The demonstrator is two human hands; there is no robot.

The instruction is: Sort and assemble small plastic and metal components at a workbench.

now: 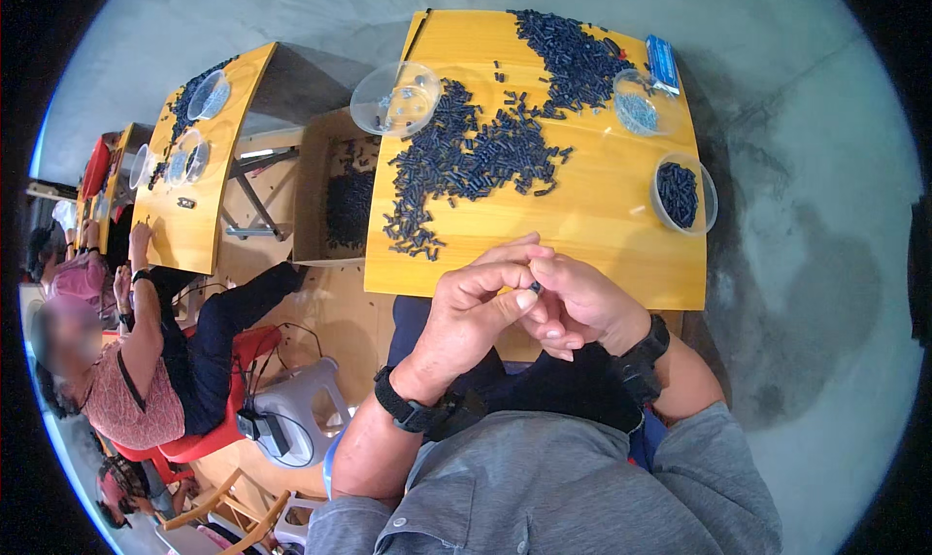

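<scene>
We see little of the small dark piece — the left hand covers most of it. Far right, pale bits are too small for us to tell. The table hides part of the cardboard box; left, a co-worker's face is blurred; near left, a wooden chair is cut off.

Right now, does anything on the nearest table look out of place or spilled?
Yes: the clear tub at the left edge of the yellow table appears to overhang, which looks precarious. The dark pieces lie loose; whether spilled, I cannot tell.
</scene>
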